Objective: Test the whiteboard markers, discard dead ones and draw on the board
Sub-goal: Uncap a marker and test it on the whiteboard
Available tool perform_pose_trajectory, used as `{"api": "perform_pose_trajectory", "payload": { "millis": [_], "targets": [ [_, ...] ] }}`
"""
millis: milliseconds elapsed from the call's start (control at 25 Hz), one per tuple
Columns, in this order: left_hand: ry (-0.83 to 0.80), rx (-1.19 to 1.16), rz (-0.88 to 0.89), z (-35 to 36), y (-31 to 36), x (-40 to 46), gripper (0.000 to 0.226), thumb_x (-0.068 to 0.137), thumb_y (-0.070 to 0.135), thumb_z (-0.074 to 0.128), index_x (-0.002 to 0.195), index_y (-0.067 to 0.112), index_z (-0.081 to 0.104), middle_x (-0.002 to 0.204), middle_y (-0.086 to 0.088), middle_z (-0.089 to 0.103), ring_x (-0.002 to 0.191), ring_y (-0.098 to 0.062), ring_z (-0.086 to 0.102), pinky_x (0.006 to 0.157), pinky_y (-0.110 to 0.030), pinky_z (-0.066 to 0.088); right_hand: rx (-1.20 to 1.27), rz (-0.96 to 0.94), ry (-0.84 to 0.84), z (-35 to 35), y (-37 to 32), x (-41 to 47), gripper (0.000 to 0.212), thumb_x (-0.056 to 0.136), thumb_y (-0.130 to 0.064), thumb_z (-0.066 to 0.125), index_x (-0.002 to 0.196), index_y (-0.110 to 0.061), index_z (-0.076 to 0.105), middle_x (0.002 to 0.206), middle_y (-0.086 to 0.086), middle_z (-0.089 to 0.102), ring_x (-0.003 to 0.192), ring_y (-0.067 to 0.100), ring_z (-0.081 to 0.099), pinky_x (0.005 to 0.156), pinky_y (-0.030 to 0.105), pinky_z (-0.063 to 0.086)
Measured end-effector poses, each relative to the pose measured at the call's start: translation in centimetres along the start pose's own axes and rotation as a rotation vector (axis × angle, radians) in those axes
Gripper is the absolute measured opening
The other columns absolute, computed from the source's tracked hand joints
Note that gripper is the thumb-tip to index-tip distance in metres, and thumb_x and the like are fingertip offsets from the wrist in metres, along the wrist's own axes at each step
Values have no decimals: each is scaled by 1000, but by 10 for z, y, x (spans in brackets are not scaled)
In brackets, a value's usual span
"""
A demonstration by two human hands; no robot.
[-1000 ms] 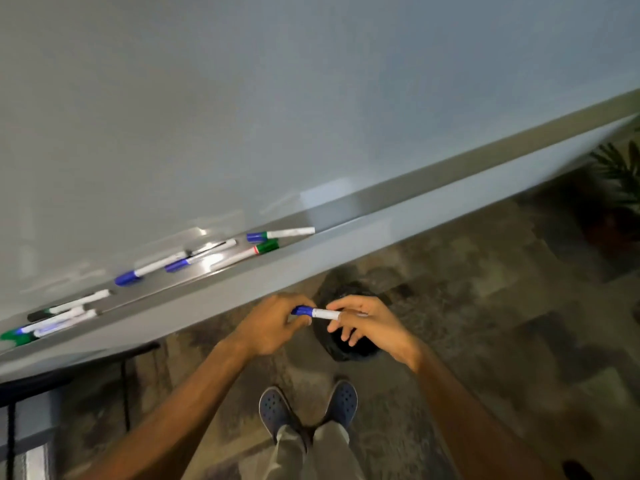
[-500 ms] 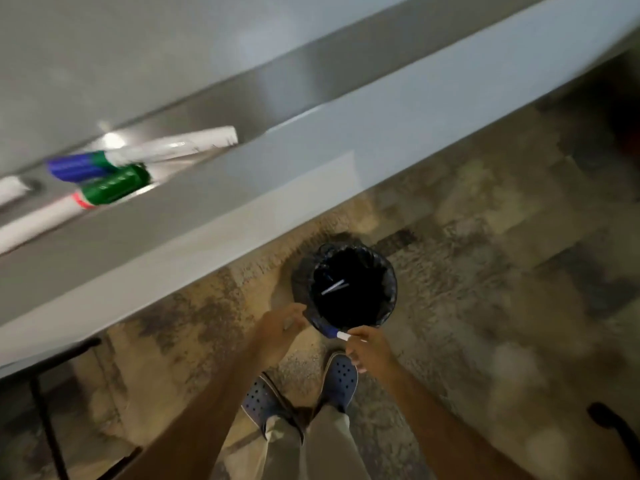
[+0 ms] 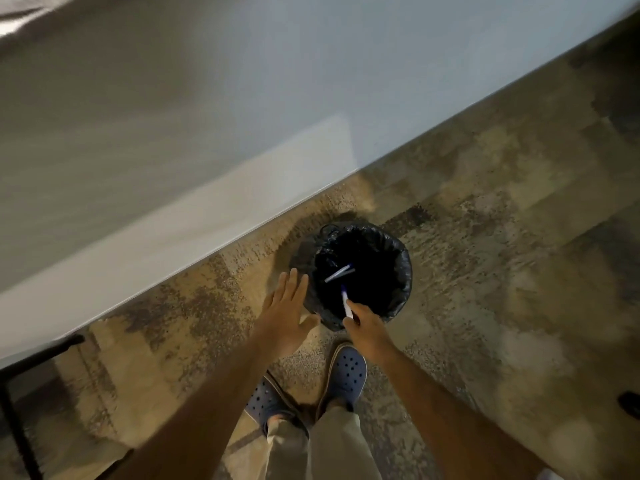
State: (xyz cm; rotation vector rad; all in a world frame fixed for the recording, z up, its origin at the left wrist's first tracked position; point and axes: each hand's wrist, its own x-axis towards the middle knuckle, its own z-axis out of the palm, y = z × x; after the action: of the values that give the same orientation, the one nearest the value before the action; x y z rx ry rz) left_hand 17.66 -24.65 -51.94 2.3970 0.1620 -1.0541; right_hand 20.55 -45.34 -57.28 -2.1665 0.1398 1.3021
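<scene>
I look straight down at a round bin with a black liner (image 3: 398, 258) standing on the floor by the wall. My right hand (image 3: 369, 329) pinches the end of a white marker with a blue cap (image 3: 346, 303); the marker points up over the bin's opening. Another white marker (image 3: 337, 273) lies inside the bin. My left hand (image 3: 285, 311) hovers flat with straight fingers just left of the bin and holds nothing. The whiteboard and its tray are out of view.
A pale wall panel (image 3: 207, 133) fills the upper left. Mottled carpet (image 3: 485, 237) spreads to the right. My feet in blue clogs (image 3: 346, 375) stand right below the bin. A dark metal frame (image 3: 20, 393) sits at the lower left.
The view dropped from the board's tray to the floor. My left hand let go of the marker and spread open; my right hand turned the marker upright over the bin.
</scene>
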Motion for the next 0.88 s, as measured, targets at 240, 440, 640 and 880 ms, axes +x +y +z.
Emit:
{"api": "perform_pose_trajectory", "payload": {
  "millis": [240,440,640,880],
  "targets": [
    [38,21,-13,-66,16,-45,83,101,57,37,158,24,-13,163,1,-25,149,-18,-27,124,-46,-8,-183,-84,-2,-39,-63,-58,58,103,-40,45,156,-31,24,166,-8,6,153,23,-6,121,52,16],
    [88,-15,-5,-138,46,-129,78,101,55,38,160,24,-3,167,-2,-11,153,-19,-16,125,-46,-5,-262,-262,0,-79,-141,-137,58,102,-39,48,155,-31,27,165,-5,15,153,26,0,120,50,17],
    [169,-81,-38,-212,74,-245,75,101,56,39,160,25,6,168,-1,-2,154,-19,-9,123,-45,-5,-221,-447,10,-111,-227,-238,54,99,-39,53,150,-26,40,158,1,35,147,24,28,115,50,34],
    [371,-175,-106,-276,76,-374,66,101,52,43,158,25,22,167,-1,16,155,-20,6,125,-43,6,-278,-593,60,-127,-320,-341,41,94,-30,60,135,-26,58,136,-1,60,128,18,52,110,37,41]
  ]
}}
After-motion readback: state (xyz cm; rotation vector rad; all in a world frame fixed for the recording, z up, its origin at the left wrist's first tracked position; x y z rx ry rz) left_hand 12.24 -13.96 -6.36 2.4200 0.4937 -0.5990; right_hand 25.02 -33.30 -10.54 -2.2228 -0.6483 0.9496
